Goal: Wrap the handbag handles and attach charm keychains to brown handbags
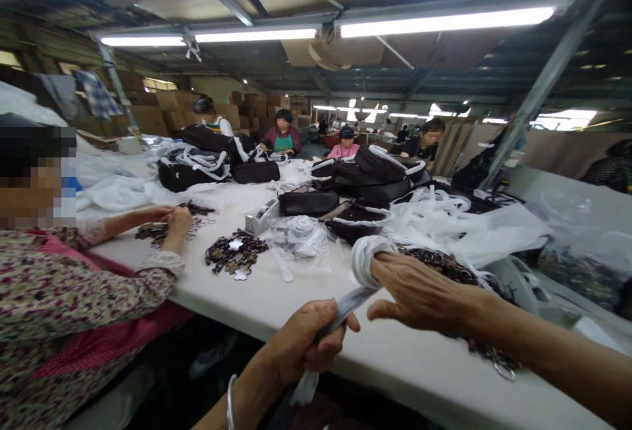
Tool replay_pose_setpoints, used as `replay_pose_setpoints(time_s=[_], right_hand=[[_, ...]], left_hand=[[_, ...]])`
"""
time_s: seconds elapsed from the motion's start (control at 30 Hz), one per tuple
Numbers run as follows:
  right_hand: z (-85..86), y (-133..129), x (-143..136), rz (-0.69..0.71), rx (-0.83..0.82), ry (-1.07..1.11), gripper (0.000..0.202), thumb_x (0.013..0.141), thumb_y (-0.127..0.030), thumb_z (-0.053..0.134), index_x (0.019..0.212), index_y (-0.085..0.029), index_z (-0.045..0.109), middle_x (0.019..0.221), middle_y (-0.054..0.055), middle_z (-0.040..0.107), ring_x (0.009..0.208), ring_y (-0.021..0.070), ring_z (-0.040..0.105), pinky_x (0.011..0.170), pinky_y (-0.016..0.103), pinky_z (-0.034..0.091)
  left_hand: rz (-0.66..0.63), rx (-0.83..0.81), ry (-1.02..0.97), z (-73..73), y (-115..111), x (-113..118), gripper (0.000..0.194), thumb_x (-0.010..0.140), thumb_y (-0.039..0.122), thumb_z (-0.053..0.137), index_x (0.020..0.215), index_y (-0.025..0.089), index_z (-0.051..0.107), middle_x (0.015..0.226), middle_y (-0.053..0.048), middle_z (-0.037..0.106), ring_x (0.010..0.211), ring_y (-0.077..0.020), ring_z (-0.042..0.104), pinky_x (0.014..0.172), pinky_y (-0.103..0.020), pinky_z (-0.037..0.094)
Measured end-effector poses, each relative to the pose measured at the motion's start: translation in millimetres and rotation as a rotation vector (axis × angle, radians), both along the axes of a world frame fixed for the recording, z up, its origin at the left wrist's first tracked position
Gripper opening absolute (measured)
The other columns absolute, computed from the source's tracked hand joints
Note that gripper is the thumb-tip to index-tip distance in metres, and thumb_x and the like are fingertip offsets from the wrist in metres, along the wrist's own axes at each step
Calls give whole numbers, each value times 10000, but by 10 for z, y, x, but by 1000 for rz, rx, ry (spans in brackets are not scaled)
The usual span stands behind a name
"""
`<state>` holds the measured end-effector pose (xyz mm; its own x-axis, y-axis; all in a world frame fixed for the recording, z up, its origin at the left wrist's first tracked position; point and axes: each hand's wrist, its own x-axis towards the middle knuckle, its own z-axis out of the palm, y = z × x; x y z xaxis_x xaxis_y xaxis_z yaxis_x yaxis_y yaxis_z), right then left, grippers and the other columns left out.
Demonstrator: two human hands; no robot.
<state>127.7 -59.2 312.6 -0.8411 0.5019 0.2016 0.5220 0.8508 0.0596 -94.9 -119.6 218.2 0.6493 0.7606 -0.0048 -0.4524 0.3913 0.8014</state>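
A long white strip point(356, 299), soft-looking like wrapping material, runs between my two hands above the table edge. My left hand point(316, 338) is closed round its lower part, and a loose end point(306, 387) hangs below the fist. Against the thick looped end point(368, 260) lies my right hand point(419, 288), its fingers bent into the loops and partly hidden, its thumb held apart. Behind and beneath that hand is a pile of dark metal charms and rings point(439, 262). Dark brown bags point(355, 219) with white-wrapped handles stand farther back.
A co-worker in a floral sleeve point(99, 285) sits at the left, hands over small charms. On the white table point(237, 308) lie another charm pile point(234, 252), a clear plastic bag with a white roll point(301, 236) and a grey dispenser point(261, 216). Several people sit across.
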Motion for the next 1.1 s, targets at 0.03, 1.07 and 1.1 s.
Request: replay_pose_setpoints(time_s=[0.03,1.07,1.1], right_hand=[[-6,-42,16,29,-1,-48,300,872,-446,618,925,-169,516,878,93,592,755,232,521,676,348,394],[-232,-285,-322,163,225,-456,84,854,-135,545,790,-179,513,639,5,545,526,177,486,498,346,232],[-220,-261,-302,133,219,-459,83,850,-130,549,791,-178,516,634,6,550,525,180,498,495,345,231]], left_hand=[[-17,-16,23,-43,1,-15,402,949,473,464,958,114,645,448,96,365,301,-23,160,315,-181,143],[-301,-205,-164,-477,-82,341,588,863,591,540,1093,56,619,803,-144,720,589,-197,689,486,-257,523],[-274,-174,-131,-480,-63,326,584,858,598,548,1133,84,590,866,-155,718,644,-211,701,533,-284,543]])
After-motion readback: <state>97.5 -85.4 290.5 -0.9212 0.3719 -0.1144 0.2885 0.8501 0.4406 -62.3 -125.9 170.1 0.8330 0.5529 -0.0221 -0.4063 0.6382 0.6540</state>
